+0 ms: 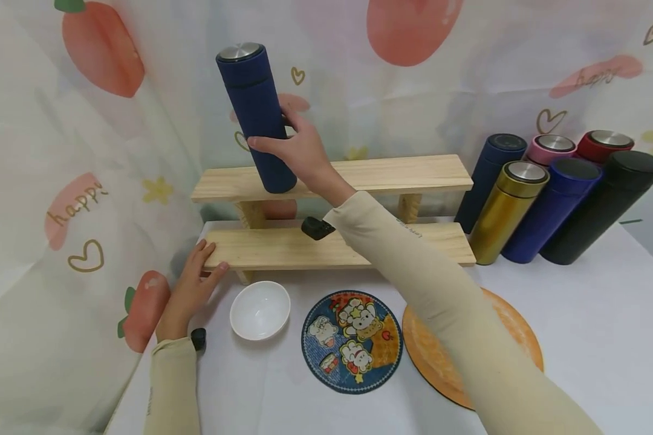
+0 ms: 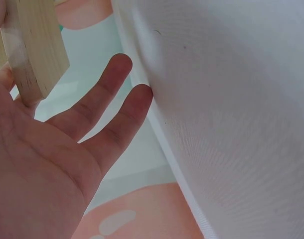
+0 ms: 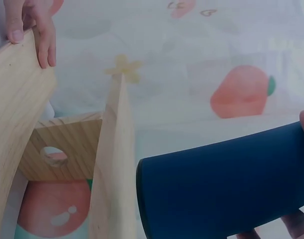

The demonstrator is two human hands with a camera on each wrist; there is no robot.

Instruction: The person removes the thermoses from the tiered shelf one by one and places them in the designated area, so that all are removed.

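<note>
My right hand grips a dark blue thermos bottle around its lower half. The bottle has a steel-topped lid and leans, its base just above the left part of the upper board of a two-tier wooden shelf. In the right wrist view, a narrow gap shows between the bottle's base and that board. My left hand holds the left end of the lower board between thumb and fingers. Two of its fingers stretch out past the board in the left wrist view.
Several thermos bottles stand right of the shelf, including a gold one and a black one. In front are a white bowl, a round cartoon mat and an orange round mat. A patterned curtain hangs behind.
</note>
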